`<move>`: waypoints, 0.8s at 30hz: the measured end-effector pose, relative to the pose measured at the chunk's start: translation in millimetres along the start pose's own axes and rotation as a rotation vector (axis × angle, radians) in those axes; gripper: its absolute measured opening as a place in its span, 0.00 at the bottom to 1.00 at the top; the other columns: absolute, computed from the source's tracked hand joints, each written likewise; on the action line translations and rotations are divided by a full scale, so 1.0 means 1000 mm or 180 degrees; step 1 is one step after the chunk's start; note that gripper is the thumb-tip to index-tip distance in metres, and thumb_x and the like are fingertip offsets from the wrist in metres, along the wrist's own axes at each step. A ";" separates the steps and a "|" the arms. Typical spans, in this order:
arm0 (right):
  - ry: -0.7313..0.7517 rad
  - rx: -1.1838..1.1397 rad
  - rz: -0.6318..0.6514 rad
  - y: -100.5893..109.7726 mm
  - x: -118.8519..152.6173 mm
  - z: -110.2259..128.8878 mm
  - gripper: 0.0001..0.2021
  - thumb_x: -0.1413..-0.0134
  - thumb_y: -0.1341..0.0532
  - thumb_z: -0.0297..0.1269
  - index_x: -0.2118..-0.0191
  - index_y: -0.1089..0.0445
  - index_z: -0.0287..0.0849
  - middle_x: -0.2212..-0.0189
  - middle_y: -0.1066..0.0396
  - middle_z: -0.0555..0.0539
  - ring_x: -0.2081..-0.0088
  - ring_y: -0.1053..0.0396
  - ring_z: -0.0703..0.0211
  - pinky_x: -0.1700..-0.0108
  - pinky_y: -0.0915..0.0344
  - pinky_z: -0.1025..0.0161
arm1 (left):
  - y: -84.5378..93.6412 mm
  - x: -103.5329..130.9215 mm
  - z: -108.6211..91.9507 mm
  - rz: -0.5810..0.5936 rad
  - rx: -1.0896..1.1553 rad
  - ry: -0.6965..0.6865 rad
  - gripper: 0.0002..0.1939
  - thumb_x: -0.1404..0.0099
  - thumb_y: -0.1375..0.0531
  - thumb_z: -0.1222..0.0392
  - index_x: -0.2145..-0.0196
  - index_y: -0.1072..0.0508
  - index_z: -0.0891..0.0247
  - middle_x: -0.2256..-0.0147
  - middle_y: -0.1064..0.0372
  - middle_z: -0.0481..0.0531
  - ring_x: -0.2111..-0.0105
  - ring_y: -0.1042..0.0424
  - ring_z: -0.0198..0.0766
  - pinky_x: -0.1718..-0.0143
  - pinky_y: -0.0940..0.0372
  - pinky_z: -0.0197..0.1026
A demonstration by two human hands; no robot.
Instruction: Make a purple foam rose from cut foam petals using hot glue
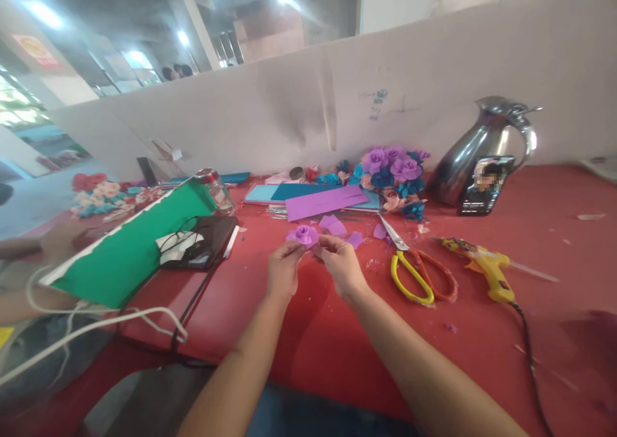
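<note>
Between my two hands is a purple paper flower [305, 234] with a curled centre, raised over the red table [308, 347]. My left hand [283, 267] pinches its left underside. At its right edge, the fingers of my right hand [341, 263] are closed on the petals. Cut purple paper petals [332, 225] lie just beyond the flower. Behind them a purple paper strip [326, 202] rests on blue sheets [263, 194]. Scissors [418, 271] with yellow and orange handles lie to the right of my right hand, blades partly open.
A yellow glue gun [482, 267] with a black cord lies at right. Behind stand a metal jug [463, 154], a phone [486, 186] and finished paper flowers [393, 167]. A green board [139, 250], dark pouch [202, 238] and glass jar [218, 193] are at left, beside another person's arm [24, 305].
</note>
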State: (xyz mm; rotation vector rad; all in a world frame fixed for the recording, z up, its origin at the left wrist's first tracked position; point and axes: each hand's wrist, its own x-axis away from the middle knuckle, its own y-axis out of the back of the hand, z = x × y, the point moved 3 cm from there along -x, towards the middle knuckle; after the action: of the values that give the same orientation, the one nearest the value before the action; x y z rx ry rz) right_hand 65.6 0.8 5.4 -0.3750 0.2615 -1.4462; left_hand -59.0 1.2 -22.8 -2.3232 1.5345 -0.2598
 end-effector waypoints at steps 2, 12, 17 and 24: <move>0.0157 0.0275 0.0062 0.002 -0.002 0.000 0.11 0.64 0.37 0.35 0.69 0.23 0.41 0.76 0.28 0.51 0.74 0.37 0.64 0.65 0.39 0.64 | -0.001 0.001 0.000 0.0092 -0.0005 -0.0016 0.08 0.60 0.31 0.65 0.78 0.23 0.64 0.77 0.29 0.47 0.73 0.32 0.33 0.64 0.38 0.38; 0.0274 0.0442 0.0371 0.004 -0.007 -0.003 0.11 0.62 0.34 0.41 0.70 0.24 0.40 0.75 0.28 0.51 0.72 0.35 0.61 0.66 0.40 0.63 | -0.001 0.003 -0.002 0.0248 -0.0045 -0.0169 0.07 0.58 0.32 0.65 0.75 0.21 0.63 0.73 0.26 0.49 0.68 0.31 0.35 0.59 0.38 0.40; 0.0354 0.0465 0.0475 0.005 -0.006 0.006 0.12 0.61 0.34 0.40 0.67 0.23 0.42 0.71 0.26 0.50 0.68 0.32 0.59 0.63 0.37 0.62 | -0.002 0.003 -0.003 0.0293 -0.0017 -0.0178 0.06 0.57 0.31 0.66 0.76 0.21 0.63 0.74 0.28 0.47 0.70 0.32 0.33 0.60 0.39 0.38; 0.0271 0.0539 0.0482 0.005 -0.005 0.010 0.10 0.62 0.35 0.39 0.70 0.24 0.42 0.72 0.26 0.50 0.68 0.32 0.58 0.61 0.37 0.61 | -0.002 0.003 -0.003 0.0345 0.0081 -0.0124 0.07 0.58 0.31 0.65 0.77 0.22 0.63 0.76 0.29 0.47 0.71 0.33 0.32 0.62 0.39 0.38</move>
State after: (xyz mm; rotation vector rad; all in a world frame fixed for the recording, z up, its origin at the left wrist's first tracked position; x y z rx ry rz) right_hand 73.8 7.2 12.1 -0.1526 0.2291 -1.3256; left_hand -57.0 -1.4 -19.4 -2.2039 1.6223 -0.2046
